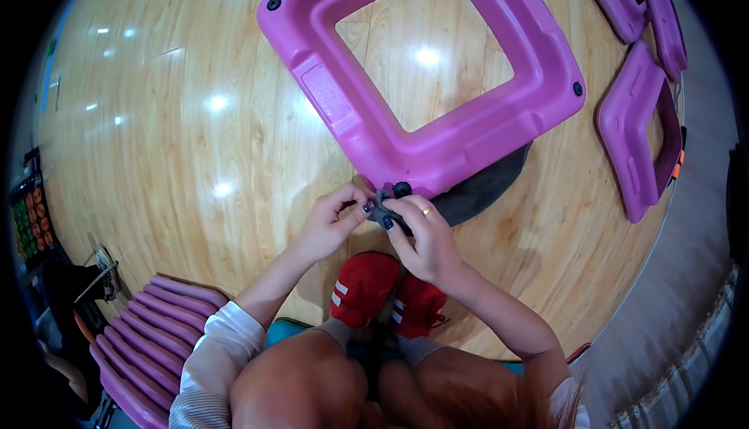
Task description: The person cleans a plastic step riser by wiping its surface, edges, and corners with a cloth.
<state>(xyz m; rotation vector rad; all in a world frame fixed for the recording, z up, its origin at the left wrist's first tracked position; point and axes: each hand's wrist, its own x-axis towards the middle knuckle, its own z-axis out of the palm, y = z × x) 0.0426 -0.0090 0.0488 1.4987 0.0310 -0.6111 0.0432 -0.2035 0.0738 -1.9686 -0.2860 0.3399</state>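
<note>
A large pink plastic square frame [468, 152] with an open middle lies in front of me, and one corner points toward my hands. That corner carries a round black knob [402, 189]. A dark grey cloth [488, 188] spreads out partly beneath the frame's near edge, and its bunched end reaches my fingers. My left hand [335, 218] is closed, thumb and fingers pinching at the cloth's left end. From the other side, my right hand [427, 242], with a ring on one finger, also pinches the bunched cloth beside the knob. The fingers partly hide the cloth between them.
More pink frames [636, 132] lie at the right, near a grey covering. Several pink panels [148, 343] are stacked at lower left. My red shoes [367, 288] rest on the wooden floor [195, 156] just below my hands. Dark items [31, 218] line the left edge.
</note>
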